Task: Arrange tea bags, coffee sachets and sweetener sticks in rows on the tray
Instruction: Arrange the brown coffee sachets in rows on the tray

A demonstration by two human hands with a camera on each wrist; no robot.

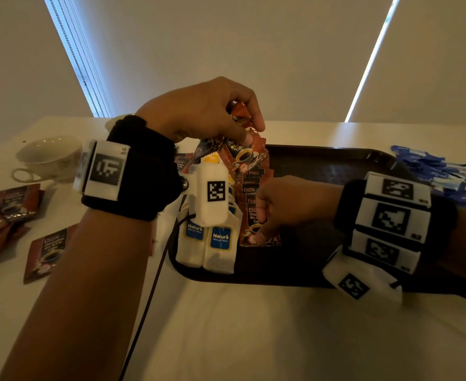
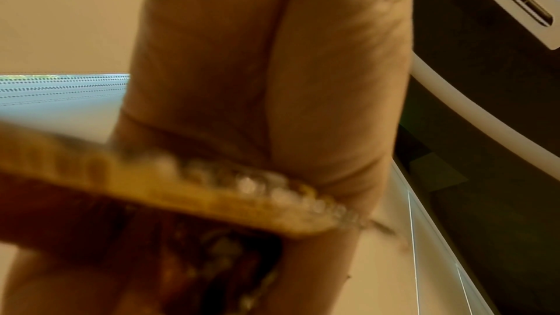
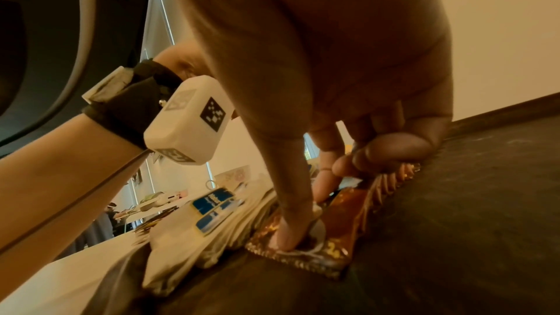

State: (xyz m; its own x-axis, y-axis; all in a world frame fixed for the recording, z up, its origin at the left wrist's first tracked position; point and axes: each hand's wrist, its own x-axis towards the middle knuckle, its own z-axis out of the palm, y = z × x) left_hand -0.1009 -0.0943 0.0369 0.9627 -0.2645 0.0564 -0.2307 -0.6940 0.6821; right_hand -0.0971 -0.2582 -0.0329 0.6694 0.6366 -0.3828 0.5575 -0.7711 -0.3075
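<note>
A dark tray (image 1: 322, 166) lies on the white table. At its left end are white tea bags (image 1: 207, 243) with blue labels, and beside them an overlapping row of red-brown coffee sachets (image 1: 254, 193). My left hand (image 1: 254, 130) pinches a coffee sachet (image 1: 247, 152) by its top, above the far end of that row. My right hand (image 1: 265, 215) holds the row down, thumb on the nearest sachet (image 3: 342, 224) and curled fingertips (image 3: 363, 159) further along it. The left wrist view is blurred, showing fingers (image 2: 272, 80) on a sachet edge (image 2: 181, 200).
Blue sweetener sticks (image 1: 446, 171) are heaped on the table beyond the tray's right end. Several loose coffee sachets (image 1: 9, 210) lie at the left, one (image 1: 47, 248) nearer the tray. A white cup (image 1: 47, 158) stands at the back left. A black cable (image 1: 155, 284) hangs from my left wrist.
</note>
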